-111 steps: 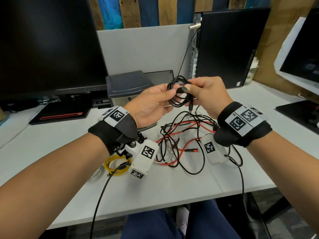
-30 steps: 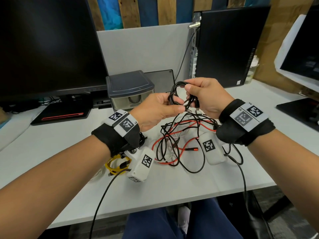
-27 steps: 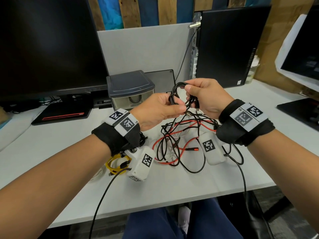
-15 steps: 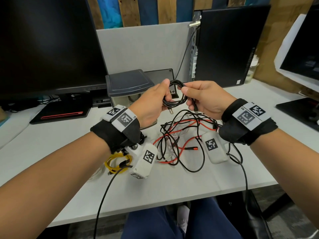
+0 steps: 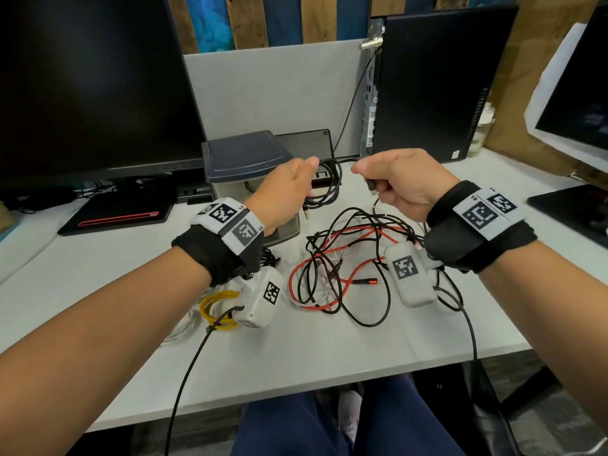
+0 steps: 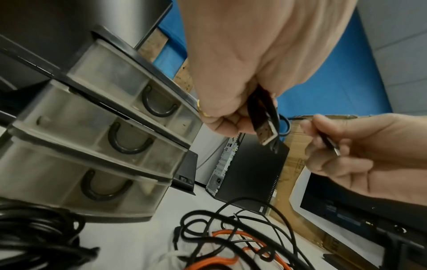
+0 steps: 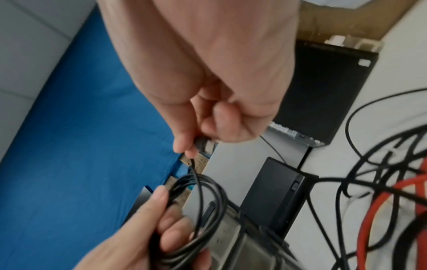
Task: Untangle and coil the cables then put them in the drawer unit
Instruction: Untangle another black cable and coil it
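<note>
Both hands up over the desk, black cable strung between them

My left hand [image 5: 283,189] has its fingers curled round a small black cable coil [image 5: 324,185], held in the air just in front of the drawer unit [image 5: 243,159]; in the left wrist view a USB plug [image 6: 265,127] sticks out below those fingers. My right hand [image 5: 399,182] is a little way off to the right, not touching the left, pinching the other end of that same cable between thumb and fingertips [image 7: 184,146], with one strand running across the gap to the coil. All three drawers look closed. Below the hands, the tangle of black and red cables [image 5: 345,268] lies on the white desk [image 5: 312,357], well apart from the coil, and a yellow coil [image 5: 217,307] lies under my left wrist.
</note>
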A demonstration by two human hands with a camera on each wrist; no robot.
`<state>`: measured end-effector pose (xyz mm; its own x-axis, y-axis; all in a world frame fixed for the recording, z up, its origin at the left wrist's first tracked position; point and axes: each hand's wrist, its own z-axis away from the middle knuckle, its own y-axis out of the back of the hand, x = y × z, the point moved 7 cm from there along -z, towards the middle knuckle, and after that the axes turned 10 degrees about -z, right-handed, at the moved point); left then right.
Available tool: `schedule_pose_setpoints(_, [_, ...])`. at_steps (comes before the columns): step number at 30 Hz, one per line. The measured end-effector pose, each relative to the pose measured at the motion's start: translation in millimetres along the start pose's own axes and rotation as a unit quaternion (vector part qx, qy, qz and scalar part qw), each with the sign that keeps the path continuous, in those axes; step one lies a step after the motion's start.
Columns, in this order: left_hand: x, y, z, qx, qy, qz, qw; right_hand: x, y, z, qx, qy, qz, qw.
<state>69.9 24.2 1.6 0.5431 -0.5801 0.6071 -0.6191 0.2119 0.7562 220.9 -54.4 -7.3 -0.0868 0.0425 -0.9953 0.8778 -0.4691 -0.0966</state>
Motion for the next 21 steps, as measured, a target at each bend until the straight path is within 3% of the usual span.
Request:
schedule_pose_setpoints(4, [-2, -11, -3, 0.003, 0.006, 0.042, 0.999, 4, -15, 2, -0.046, -0.028, -0.096, 0.994])
schedule_pose_setpoints(7, [0, -17, -4, -0.006, 0.021, 0.125, 0.992, 3, -18, 2, -0.034, -0.016, -0.122, 0.992])
schedule_pose_setpoints(12, [6, -16, -4, 0.004, 0.027, 0.224, 0.974, -4, -15, 0, 0.033, 0.111, 0.082, 0.99])
schedule_pose_setpoints(15, [9, -19, -2, -0.006, 0.022, 0.263, 0.964, -4, -12, -2, 0.063, 0.114, 0.104, 0.986])
schedule_pose_setpoints(18, [11, -21, -2, -0.019, 0.02, 0.285, 0.958, -1, -18, -3, 0.005, 0.088, -0.004, 0.996])
schedule_pose_setpoints(21, [10, -17, -3, -0.014, 0.024, 0.271, 0.962, -7, -25, 0, -0.058, 0.094, -0.015, 0.994])
